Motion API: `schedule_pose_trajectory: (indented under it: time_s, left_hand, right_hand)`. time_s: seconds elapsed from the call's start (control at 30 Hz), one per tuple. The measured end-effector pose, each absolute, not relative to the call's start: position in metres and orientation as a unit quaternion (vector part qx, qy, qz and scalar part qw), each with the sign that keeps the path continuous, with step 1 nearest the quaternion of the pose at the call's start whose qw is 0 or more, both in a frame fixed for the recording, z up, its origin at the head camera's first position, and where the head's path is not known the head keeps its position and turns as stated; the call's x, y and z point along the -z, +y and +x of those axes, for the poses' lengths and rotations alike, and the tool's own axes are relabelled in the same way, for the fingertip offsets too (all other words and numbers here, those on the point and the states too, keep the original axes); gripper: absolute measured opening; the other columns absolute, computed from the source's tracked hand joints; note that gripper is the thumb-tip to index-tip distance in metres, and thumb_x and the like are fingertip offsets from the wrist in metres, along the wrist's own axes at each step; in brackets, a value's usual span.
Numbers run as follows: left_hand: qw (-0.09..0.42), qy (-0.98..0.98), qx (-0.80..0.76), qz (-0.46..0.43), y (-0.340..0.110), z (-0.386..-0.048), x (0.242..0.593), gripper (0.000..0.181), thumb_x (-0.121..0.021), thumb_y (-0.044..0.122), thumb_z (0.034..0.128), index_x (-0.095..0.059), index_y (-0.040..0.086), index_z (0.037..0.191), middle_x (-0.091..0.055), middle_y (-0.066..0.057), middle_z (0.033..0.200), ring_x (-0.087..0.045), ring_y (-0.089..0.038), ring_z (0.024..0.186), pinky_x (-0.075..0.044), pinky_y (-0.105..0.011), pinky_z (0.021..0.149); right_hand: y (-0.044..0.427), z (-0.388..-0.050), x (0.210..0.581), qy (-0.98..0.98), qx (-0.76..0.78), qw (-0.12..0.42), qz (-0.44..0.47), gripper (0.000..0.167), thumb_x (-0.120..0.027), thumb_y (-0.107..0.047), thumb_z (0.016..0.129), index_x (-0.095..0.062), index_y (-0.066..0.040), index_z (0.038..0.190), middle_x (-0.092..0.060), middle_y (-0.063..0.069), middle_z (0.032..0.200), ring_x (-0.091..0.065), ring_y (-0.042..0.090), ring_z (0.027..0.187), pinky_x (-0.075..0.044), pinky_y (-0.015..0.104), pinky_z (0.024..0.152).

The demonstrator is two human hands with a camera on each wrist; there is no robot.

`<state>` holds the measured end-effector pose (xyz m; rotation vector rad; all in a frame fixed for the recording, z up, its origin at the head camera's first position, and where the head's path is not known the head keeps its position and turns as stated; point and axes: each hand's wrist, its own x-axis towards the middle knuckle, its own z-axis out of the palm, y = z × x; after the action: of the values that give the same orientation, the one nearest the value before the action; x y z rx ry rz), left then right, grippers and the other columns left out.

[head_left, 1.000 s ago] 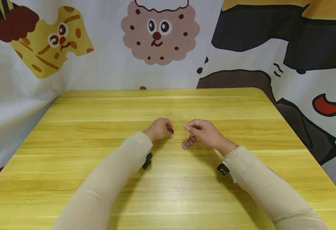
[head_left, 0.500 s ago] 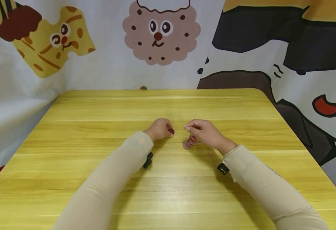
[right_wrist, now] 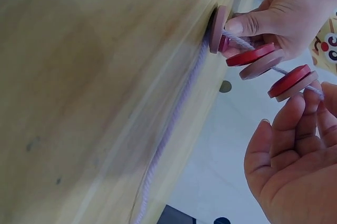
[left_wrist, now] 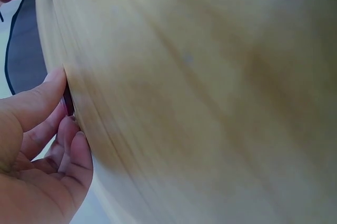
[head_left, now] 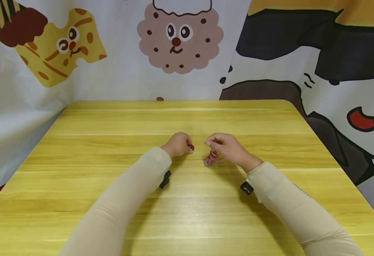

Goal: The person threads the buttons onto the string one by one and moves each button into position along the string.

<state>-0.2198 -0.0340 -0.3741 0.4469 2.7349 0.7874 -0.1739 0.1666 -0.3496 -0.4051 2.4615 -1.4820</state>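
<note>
Between the thumb and fingers of my left hand is a dark red button, held just at the table top; in the left wrist view only its dark edge shows. My right hand pinches a lilac cord near its end, a little above the table. Several red and pink buttons hang threaded on this cord below the right fingers, such as a red button and a pink button. The lowest pink button is at the table surface. A gap separates the two hands.
The cord's long tail trails along the wooden table. A printed curtain hangs behind the table's far edge and along its sides. Each wrist carries a small black device, such as the one on the right.
</note>
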Motion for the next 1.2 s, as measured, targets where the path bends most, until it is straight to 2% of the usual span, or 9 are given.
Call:
schedule_pose_trajectory:
  time_s: [0.17, 0.3, 0.53, 0.67, 0.87, 1.2]
  left_hand:
    - [0.128, 0.944, -0.258, 0.158, -0.0336, -0.2198, 0.3735, 0.017, -0.074, 0.014, 0.0858, -0.068, 0.001, 0.095, -0.066, -0.008, 0.091, -0.053, -0.017, 0.08, -0.047, -0.03, 0.077]
    - [0.13, 0.944, -0.258, 0.159, -0.0329, -0.2198, 0.3726, 0.017, -0.074, 0.016, 0.0862, -0.067, 0.002, 0.093, -0.065, -0.007, 0.089, -0.052, -0.016, 0.078, -0.046, -0.028, 0.074]
    - [0.132, 0.936, -0.292, 0.146, -0.0342, -0.2186, 0.3697, 0.019, -0.075, 0.014, 0.0853, -0.066, 0.0, 0.095, -0.065, -0.009, 0.093, -0.056, -0.02, 0.084, -0.048, -0.031, 0.078]
    - [0.135, 0.931, -0.311, 0.137, -0.0344, -0.217, 0.3673, 0.021, -0.074, 0.012, 0.0854, -0.065, -0.001, 0.099, -0.065, -0.011, 0.096, -0.057, -0.02, 0.084, -0.049, -0.031, 0.077]
    - [0.129, 0.921, -0.339, 0.139, -0.0346, -0.2163, 0.3686, 0.022, -0.073, 0.011, 0.0861, -0.064, -0.002, 0.102, -0.065, -0.012, 0.096, -0.059, -0.019, 0.075, -0.05, -0.028, 0.071]
    - [0.123, 0.904, -0.382, 0.146, -0.0408, -0.2135, 0.3676, 0.019, -0.068, 0.011, 0.0868, -0.064, -0.001, 0.101, -0.065, -0.011, 0.094, -0.057, -0.019, 0.078, -0.048, -0.028, 0.07]
  right_hand:
    - [0.1649, -0.1737, 0.3502, 0.843, 0.505, 0.116, -0.144, 0.027, -0.054, -0.021, 0.1, -0.065, 0.001, 0.111, -0.052, 0.007, 0.071, -0.048, 0.033, 0.067, -0.041, 0.035, 0.06]
    - [0.1638, -0.1738, 0.3505, 0.846, 0.501, 0.113, -0.145, 0.027, -0.054, -0.021, 0.1, -0.065, 0.001, 0.111, -0.052, 0.007, 0.071, -0.047, 0.034, 0.067, -0.038, 0.03, 0.055]
    - [0.1621, -0.1736, 0.3506, 0.847, 0.5, 0.113, -0.14, 0.026, -0.054, -0.02, 0.1, -0.065, 0.001, 0.11, -0.053, 0.007, 0.07, -0.048, 0.035, 0.066, -0.038, 0.029, 0.054]
    - [0.1613, -0.173, 0.35, 0.85, 0.497, 0.11, -0.139, 0.026, -0.054, -0.021, 0.1, -0.066, 0.0, 0.11, -0.053, 0.007, 0.07, -0.045, 0.031, 0.063, -0.037, 0.029, 0.053]
    - [0.161, -0.1734, 0.3519, 0.85, 0.496, 0.098, -0.146, 0.026, -0.055, -0.021, 0.1, -0.065, 0.001, 0.109, -0.058, 0.007, 0.078, -0.044, 0.023, 0.062, -0.037, 0.028, 0.053]
    - [0.1605, -0.1746, 0.354, 0.853, 0.492, 0.08, -0.157, 0.024, -0.055, -0.019, 0.1, -0.065, 0.003, 0.104, -0.061, 0.009, 0.083, -0.049, 0.023, 0.068, -0.04, 0.03, 0.059]
